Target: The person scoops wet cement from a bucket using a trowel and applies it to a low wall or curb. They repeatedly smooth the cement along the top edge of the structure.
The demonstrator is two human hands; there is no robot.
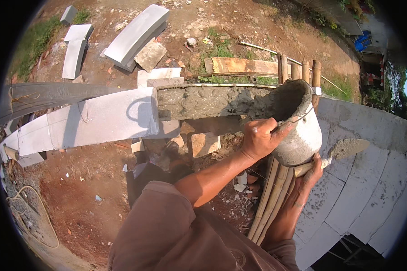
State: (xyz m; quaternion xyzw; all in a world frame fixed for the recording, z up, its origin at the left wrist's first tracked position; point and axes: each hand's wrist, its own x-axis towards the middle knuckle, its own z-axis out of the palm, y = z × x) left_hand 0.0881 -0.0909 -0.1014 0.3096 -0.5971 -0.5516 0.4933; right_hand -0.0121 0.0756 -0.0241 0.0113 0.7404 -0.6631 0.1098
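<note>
A mortar-crusted bucket (pixel 300 141) lies tipped over the right end of a low wall, its dark mouth facing left and away. The fingers of my left hand (pixel 260 137) are closed on its near rim, by the wire handle. Beneath the bucket's base, my right hand (pixel 313 171) is wrapped around the wooden handle of a trowel (pixel 348 148) and also touches the bucket. The trowel's blade, coated in grey mortar, points right. Wet mortar (pixel 203 101) covers the wall top in front of the bucket's mouth, next to a pale block (pixel 108 115).
Bamboo poles (pixel 272 194) stand close below the bucket, with more pole ends (pixel 305 70) behind it. To the right rises a pale block wall (pixel 348 198). Long blocks (pixel 138 36) and a wooden plank (pixel 244 66) lie on the dirt beyond.
</note>
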